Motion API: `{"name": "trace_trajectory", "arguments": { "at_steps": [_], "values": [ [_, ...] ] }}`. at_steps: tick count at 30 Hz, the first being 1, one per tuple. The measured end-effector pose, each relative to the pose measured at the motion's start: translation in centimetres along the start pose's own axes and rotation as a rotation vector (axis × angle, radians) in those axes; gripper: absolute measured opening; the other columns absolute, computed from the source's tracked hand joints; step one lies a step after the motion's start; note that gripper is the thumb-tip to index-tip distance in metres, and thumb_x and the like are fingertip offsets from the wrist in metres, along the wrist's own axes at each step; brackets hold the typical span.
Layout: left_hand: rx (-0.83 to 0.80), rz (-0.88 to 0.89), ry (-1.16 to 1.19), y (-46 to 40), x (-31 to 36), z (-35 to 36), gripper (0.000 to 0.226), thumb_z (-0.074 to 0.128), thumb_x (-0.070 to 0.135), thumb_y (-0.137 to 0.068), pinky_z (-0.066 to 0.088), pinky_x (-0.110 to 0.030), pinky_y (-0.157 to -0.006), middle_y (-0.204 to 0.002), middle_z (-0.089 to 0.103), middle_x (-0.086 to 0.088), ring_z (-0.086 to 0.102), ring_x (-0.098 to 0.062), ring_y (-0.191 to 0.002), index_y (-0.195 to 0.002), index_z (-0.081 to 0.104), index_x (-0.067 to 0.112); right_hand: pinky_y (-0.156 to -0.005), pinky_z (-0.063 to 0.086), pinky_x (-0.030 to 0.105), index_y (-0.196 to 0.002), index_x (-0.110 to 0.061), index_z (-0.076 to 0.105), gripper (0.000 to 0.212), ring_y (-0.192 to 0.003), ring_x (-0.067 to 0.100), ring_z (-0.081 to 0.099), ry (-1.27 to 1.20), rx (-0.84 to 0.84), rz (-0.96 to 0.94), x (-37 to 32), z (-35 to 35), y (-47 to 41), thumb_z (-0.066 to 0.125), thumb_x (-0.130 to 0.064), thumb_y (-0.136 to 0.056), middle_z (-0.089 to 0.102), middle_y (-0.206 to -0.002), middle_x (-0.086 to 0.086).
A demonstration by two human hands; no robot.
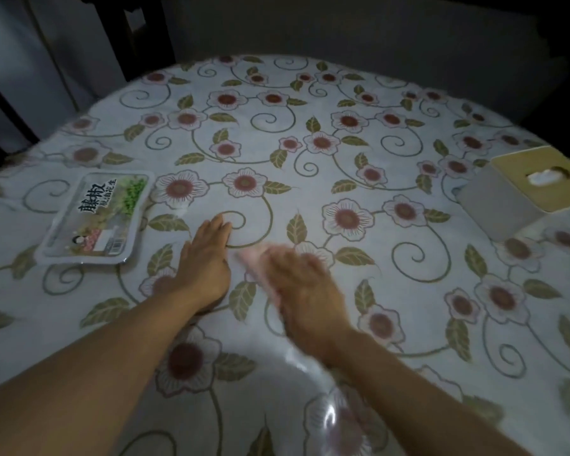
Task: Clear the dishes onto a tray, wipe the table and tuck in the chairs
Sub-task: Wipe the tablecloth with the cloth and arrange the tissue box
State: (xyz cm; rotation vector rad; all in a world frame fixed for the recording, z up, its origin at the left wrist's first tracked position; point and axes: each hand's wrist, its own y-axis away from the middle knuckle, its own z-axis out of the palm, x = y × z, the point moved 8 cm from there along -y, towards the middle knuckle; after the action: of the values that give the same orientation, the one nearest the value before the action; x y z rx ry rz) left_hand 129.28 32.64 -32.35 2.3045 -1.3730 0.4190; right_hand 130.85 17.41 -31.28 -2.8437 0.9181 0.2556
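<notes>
A round table (310, 153) under a glossy flowered cover fills the view. My left hand (204, 258) lies flat on the cover with straight fingers, near the middle front. Just right of it my right hand (303, 291) is motion-blurred and presses a pale pink cloth (254, 261) onto the table; the cloth shows only at the hand's left edge. How the right fingers sit on the cloth is too blurred to tell.
A sealed plastic food tray (96, 215) with a printed label lies at the left. A tissue box (524, 192) with a tan top stands at the right edge. Dark chair backs (139, 37) rise behind the table's far left rim.
</notes>
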Motion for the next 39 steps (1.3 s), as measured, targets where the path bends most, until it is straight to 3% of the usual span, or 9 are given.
{"name": "trace_trajectory", "arguments": {
  "at_steps": [4, 12, 19, 22, 27, 30, 33, 36, 39],
  "values": [
    [-0.003, -0.004, -0.016, 3.3, 1.6, 1.5, 0.071, 0.039, -0.001, -0.090, 0.005, -0.043, -0.118, -0.159, -0.007, 0.002, -0.008, -0.015, -0.145, -0.150, 0.006, 0.016, -0.110, 0.030, 0.048, -0.139, -0.020, 0.043, 0.065, -0.136, 0.021, 0.039, 0.051, -0.224, -0.225, -2.0, 1.3, 6.4, 0.055, -0.028, -0.075, 0.039, -0.149, -0.002],
    [-0.005, -0.031, -0.058, 3.9, 1.9, 2.5, 0.065, 0.034, 0.001, -0.093, 0.002, -0.048, -0.117, -0.159, -0.008, 0.004, -0.008, -0.015, -0.145, -0.150, 0.007, 0.019, -0.117, 0.012, 0.042, -0.151, -0.012, 0.008, 0.065, -0.145, 0.019, 0.012, 0.105, -0.034, 0.612, 17.4, -5.1, 9.2, 0.033, -0.020, -0.091, 0.008, -0.159, 0.004],
    [0.009, 0.010, -0.146, 7.1, 3.8, 3.2, 0.065, 0.035, 0.004, -0.094, 0.010, -0.045, -0.118, -0.159, -0.006, 0.002, -0.004, -0.018, -0.146, -0.150, 0.005, 0.016, -0.114, 0.024, 0.044, -0.144, -0.013, 0.030, 0.091, -0.135, 0.028, 0.041, 0.018, -0.101, 0.005, 3.4, -2.2, 13.4, 0.071, -0.014, -0.062, 0.040, -0.148, 0.004],
    [0.006, 0.025, -0.150, 7.8, 3.7, 3.3, 0.064, 0.033, 0.005, -0.095, 0.011, -0.043, -0.118, -0.159, -0.007, 0.003, -0.004, -0.017, -0.146, -0.150, 0.004, 0.017, -0.106, 0.037, 0.044, -0.139, -0.005, 0.040, 0.062, -0.121, 0.031, 0.052, 0.137, 0.019, 0.283, 11.9, -5.0, 13.4, 0.053, -0.007, -0.078, 0.046, -0.141, 0.014],
    [0.013, 0.021, -0.135, 7.5, 3.5, 3.5, 0.061, 0.031, 0.006, -0.097, 0.009, -0.044, -0.118, -0.159, -0.006, 0.004, -0.005, -0.017, -0.146, -0.151, 0.004, 0.018, -0.117, 0.012, 0.043, -0.149, -0.008, 0.015, 0.063, -0.144, 0.024, 0.016, 0.092, -0.008, 0.708, 19.1, -6.1, 13.6, 0.036, -0.015, -0.091, 0.016, -0.157, 0.008],
    [0.008, 0.010, -0.126, 7.5, 3.5, 3.5, 0.064, 0.032, 0.005, -0.096, 0.006, -0.044, -0.118, -0.159, -0.007, 0.005, -0.006, -0.016, -0.146, -0.151, 0.004, 0.019, -0.115, 0.026, 0.045, -0.151, -0.011, 0.011, 0.073, -0.141, 0.031, 0.023, 0.079, 0.066, 0.564, 11.9, -4.0, 12.2, 0.035, -0.004, -0.082, 0.019, -0.156, 0.010],
    [-0.020, 0.025, -0.098, 7.7, 3.4, 3.3, 0.068, 0.035, 0.002, -0.093, 0.006, -0.043, -0.118, -0.159, -0.007, 0.004, -0.006, -0.016, -0.146, -0.150, 0.003, 0.019, -0.120, 0.007, 0.040, -0.152, -0.023, -0.003, 0.090, -0.147, 0.021, 0.007, -0.022, -0.019, 0.236, 3.0, -1.3, 11.7, 0.041, 0.002, -0.077, 0.009, -0.159, -0.002],
    [-0.050, 0.078, -0.054, 7.8, 3.6, 2.9, 0.070, 0.034, -0.003, -0.091, 0.004, -0.037, -0.119, -0.159, -0.007, 0.003, -0.006, -0.015, -0.146, -0.151, 0.003, 0.018, -0.115, 0.019, 0.048, -0.150, -0.011, 0.017, 0.092, -0.144, 0.024, 0.019, 0.040, -0.154, 0.023, 1.7, -1.2, 12.1, 0.069, -0.020, -0.075, 0.023, -0.156, 0.005],
    [-0.046, 0.129, -0.020, 8.2, 3.5, 2.5, 0.070, 0.035, -0.004, -0.090, -0.001, -0.027, -0.118, -0.159, -0.005, 0.003, -0.005, -0.013, -0.145, -0.150, 0.004, 0.016, -0.120, 0.001, 0.041, -0.150, -0.012, -0.004, 0.075, -0.147, 0.019, -0.006, 0.130, -0.177, 0.273, 8.3, -2.1, 10.2, 0.044, -0.020, -0.093, -0.006, -0.160, 0.003]
  ]
}}
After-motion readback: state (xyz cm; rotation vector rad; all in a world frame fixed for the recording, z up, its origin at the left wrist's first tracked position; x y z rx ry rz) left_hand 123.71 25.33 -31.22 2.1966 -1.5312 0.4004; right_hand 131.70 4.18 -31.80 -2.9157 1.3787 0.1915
